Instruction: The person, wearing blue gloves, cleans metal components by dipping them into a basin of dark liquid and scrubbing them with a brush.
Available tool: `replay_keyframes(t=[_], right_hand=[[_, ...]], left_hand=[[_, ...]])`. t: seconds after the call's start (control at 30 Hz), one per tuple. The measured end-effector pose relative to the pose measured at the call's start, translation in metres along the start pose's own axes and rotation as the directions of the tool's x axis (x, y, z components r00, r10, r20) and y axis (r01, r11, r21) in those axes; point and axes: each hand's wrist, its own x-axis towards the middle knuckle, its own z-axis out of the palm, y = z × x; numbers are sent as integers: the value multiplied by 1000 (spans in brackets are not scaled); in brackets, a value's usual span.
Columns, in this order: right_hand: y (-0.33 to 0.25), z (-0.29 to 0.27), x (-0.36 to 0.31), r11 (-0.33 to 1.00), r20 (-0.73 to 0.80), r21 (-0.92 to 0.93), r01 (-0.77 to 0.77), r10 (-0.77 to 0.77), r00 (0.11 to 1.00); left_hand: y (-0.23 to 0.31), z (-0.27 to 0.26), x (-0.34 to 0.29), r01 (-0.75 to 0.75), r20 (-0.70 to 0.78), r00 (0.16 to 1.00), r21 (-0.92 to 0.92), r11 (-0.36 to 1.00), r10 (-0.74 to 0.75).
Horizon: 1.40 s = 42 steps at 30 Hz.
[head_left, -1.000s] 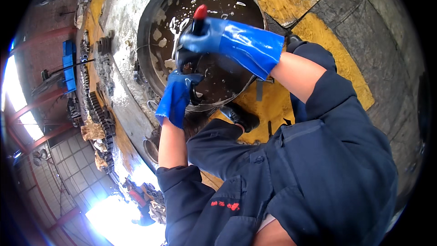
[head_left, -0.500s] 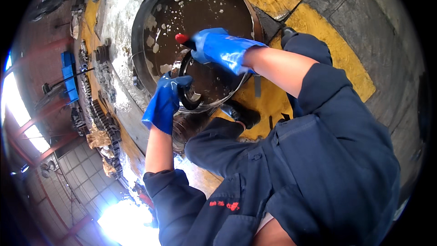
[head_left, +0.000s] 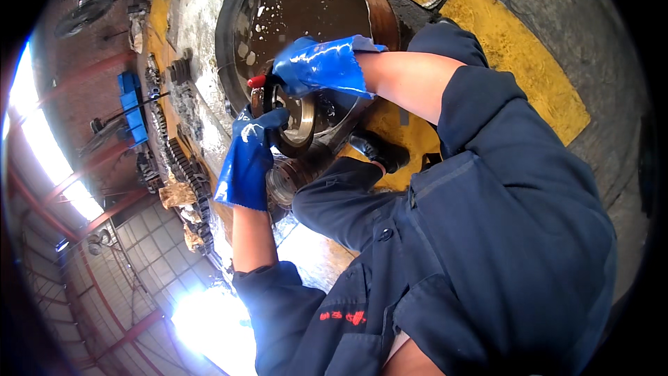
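A dark metal ring with a shiny inner face is held tilted over the near rim of a large round drum. Brown liquid with pale foam patches lies inside the drum. My left hand, in a blue rubber glove, is closed around the ring's left side. My right hand, gloved alike, is closed at the ring's top on a dark tool with a red tip. Most of that tool is hidden by the glove, so its kind does not show.
Beside the drum on the left runs a metal-topped bench with rows of dark metal parts. Blue bins and a fan stand beyond. A round metal piece sits below the drum's near edge, close to my black shoe.
The ring has been raised and turned, so its shiny inner face now shows. My right hand and the red-tipped tool have moved left and nearer, onto the ring. My left hand keeps its grip.
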Motion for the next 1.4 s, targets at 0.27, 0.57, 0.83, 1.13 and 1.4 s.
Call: replay_keyframes(t=[0.27,0.57,0.83,1.13,1.4], right_hand=[[-9,-10,-15,1000,73,-15,19,-18,997],[-14,-7,-16,999,29,-47,0,1,1000],[-25,-22,-17,988,178,-98,-118,134,975],[-14,-6,-13,997,45,-19,-77,78,996],[-13,-6,-16,995,-14,6,-101,101,995]], left_hand=[[1,30,-44,-116,-81,990,25,993,118],[-6,37,-50,-98,-153,984,-36,995,91],[-1,46,-52,-90,-225,968,90,992,108],[-4,46,-44,-122,-273,953,53,991,132],[-4,48,-37,-117,-262,958,18,993,118]])
